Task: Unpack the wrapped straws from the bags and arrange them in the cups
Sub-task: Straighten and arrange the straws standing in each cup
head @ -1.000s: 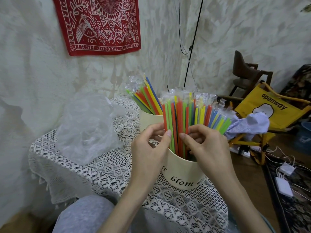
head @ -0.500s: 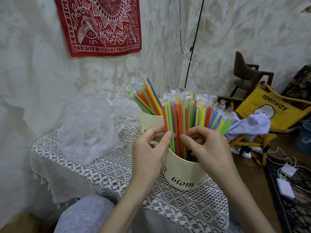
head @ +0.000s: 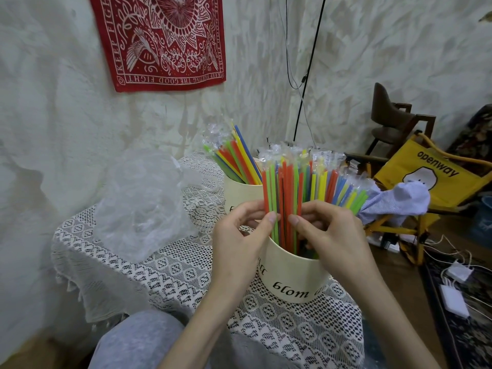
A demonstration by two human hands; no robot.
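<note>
Honestly, much of the nearer cream paper cup with black lettering (head: 292, 278) is hard to read: the left hand (head: 237, 251) covers the start of its printed words and the right hand (head: 335, 243) covers the rim's far side, so only "blom" shows plainly. How deep the colourful plastic-wrapped straws (head: 290, 193) reach inside that cup cannot be seen. They stand upright to slightly fanned, orange, green, yellow and blue, each with a crinkled clear wrapper tip on top. Both hands have their fingers curled round the front of this bundle, thumbs pressing the straws from either side just above the rim.

Behind it stands a second cream paper cup (head: 239, 193), half hidden by the bundle and the left hand, holding a smaller leaning bunch of wrapped straws (head: 234, 158). A crumpled clear plastic bag (head: 141, 203) lies to the left on the white lace tablecloth (head: 170, 267). At the bottom edge a grey-trousered knee (head: 138, 339) is cut off.
</note>
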